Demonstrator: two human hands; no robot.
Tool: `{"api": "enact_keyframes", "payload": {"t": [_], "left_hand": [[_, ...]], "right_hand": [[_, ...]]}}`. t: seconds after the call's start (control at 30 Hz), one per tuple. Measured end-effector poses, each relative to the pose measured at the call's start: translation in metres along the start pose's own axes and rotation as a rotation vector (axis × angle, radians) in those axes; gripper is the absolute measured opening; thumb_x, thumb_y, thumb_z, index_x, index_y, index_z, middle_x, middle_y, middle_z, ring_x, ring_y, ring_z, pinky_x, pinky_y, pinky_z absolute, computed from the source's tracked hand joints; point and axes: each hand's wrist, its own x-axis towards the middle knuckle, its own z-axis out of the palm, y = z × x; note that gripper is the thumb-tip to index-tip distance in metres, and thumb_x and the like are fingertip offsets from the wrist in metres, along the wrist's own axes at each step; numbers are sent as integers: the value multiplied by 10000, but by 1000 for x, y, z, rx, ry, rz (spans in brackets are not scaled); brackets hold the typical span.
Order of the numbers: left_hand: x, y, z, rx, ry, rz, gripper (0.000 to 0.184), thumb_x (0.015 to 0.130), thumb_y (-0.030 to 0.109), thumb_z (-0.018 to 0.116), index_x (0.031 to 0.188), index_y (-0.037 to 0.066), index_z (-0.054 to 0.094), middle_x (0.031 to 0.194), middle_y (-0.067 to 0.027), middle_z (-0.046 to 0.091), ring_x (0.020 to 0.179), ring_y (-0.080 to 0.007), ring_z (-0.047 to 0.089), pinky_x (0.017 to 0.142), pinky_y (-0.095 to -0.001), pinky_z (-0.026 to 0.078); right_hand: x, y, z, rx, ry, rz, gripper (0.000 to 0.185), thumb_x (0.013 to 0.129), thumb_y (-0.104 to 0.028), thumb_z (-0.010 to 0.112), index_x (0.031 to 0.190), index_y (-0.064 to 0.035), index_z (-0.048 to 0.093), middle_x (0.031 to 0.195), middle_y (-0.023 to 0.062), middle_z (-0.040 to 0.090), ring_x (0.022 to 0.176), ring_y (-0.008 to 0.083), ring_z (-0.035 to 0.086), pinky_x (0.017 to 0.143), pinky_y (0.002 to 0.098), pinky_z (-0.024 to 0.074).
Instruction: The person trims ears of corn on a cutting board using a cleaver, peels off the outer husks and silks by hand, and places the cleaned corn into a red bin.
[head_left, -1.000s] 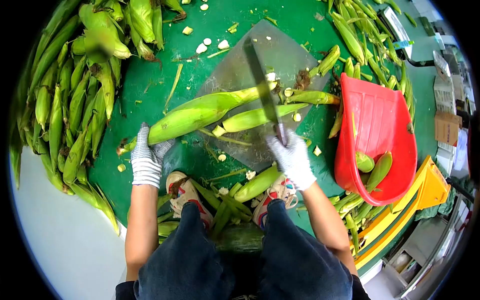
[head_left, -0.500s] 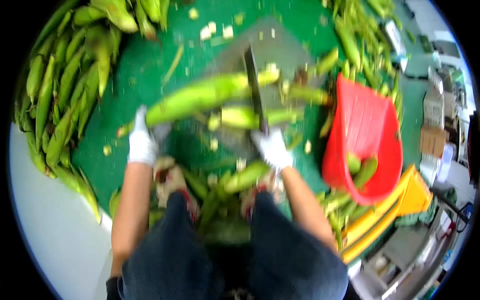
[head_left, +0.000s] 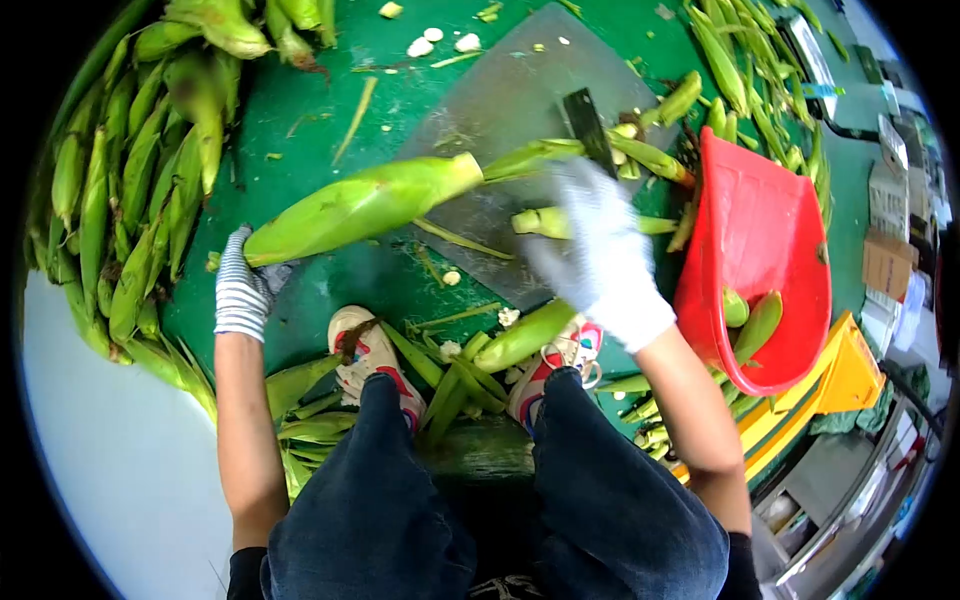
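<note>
My left hand [head_left: 243,285], in a striped glove, is closed round the narrow end of a green husked corn ear [head_left: 360,208]. The ear's pale cut end points right, over the grey cutting board [head_left: 480,105]. My right hand [head_left: 605,250], gloved and blurred by motion, is over the board's right side, thumb and fingers apart. A dark knife blade [head_left: 588,125] shows sharply just beyond its fingers; the handle is hidden. Under and beside this hand lies a smaller ear [head_left: 545,222]. Another leafy piece [head_left: 530,158] lies near the blade.
A heap of corn [head_left: 140,180] is at the left. At the right stands a red scoop-shaped container [head_left: 755,220] with ears inside, beside a yellow object [head_left: 850,370]. More corn [head_left: 715,55] lies at upper right. Husks and ears [head_left: 465,380] lie between my shoes.
My left hand has moved left with the ear, whose end is now pale and cut. My right hand has moved up and right and opened; the knife lies farther right.
</note>
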Motion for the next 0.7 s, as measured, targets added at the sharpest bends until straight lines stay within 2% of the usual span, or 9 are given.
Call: {"api": "enact_keyframes", "payload": {"t": [0.07,0.13,0.3,0.4,0.43,0.53,0.6,0.67,0.7], "left_hand": [[0,1,21,-25,11,13,313,857,308,602,1017,42,568,876,-139,656,670,-252,655,563,-371,572],[-9,9,34,87,-18,64,306,848,300,621,1033,64,562,885,-139,653,693,-261,656,567,-386,573],[-15,22,35,127,-125,86,256,838,253,637,1026,102,550,900,-126,637,797,-253,650,636,-401,568],[22,14,7,-139,-236,125,151,847,212,614,946,102,587,891,-106,654,781,-243,645,726,-364,559],[22,13,4,-200,-307,95,126,852,205,596,911,93,601,886,-102,655,808,-227,633,778,-336,534],[13,8,11,-280,-239,165,128,852,206,593,907,91,599,886,-101,658,790,-234,639,762,-345,547],[-8,12,26,-319,-161,152,172,852,226,595,917,67,596,899,-110,662,790,-249,647,725,-371,565],[-17,10,33,-330,-101,147,196,848,238,604,918,54,593,904,-111,663,801,-249,652,706,-382,572],[-16,6,34,-319,-46,172,267,842,281,623,934,33,589,895,-116,659,776,-243,659,647,-366,587]], "right_hand": [[23,-14,25,-84,-17,-261,587,703,-167,656,1246,-46,469,1221,218,482,1038,373,536,863,440,461],[34,-6,57,-46,-388,-259,509,825,-175,566,1283,-7,422,1115,234,552,978,388,575,820,437,487],[13,-4,34,348,-550,-220,428,885,-172,545,1248,29,440,995,233,606,897,360,620,780,412,514],[-1,14,38,592,-395,97,314,900,-144,537,1160,32,526,912,204,623,821,308,639,730,375,529],[-6,10,32,734,-428,354,231,906,-137,537,1076,11,589,881,176,627,787,270,635,690,348,518],[-35,5,49,1151,-694,738,297,864,-207,581,1083,-6,574,765,187,631,696,322,639,623,396,512],[-90,16,113,509,-755,-119,360,838,-297,601,1039,2,597,817,206,636,815,344,633,738,412,500],[-67,-5,52,461,-1155,20,368,846,-274,611,1119,-27,601,977,182,642,938,338,611,890,381,469],[-70,3,40,468,-764,170,359,817,-241,640,1110,-38,606,1039,190,624,926,345,609,858,386,474]]}}
